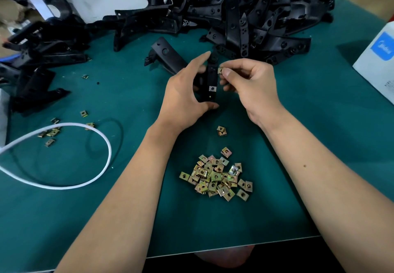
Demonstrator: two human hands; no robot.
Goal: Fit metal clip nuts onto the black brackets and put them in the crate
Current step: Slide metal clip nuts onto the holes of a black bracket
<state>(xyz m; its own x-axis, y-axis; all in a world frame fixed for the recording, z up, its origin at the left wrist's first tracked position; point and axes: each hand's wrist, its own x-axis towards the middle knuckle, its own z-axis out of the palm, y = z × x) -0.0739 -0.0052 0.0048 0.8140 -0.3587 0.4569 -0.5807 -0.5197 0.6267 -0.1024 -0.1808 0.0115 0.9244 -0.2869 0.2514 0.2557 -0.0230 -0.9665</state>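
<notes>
Head view: we are gripping a long black plastic bracket upright in our left hand, steadying it while our right hand is pinching a small brass-coloured metal clip nut at its edge. No crate is showing.

Both forearms bare, no sleeves or gloves

Blurred brackets at left edge (partly cut off)
</notes>
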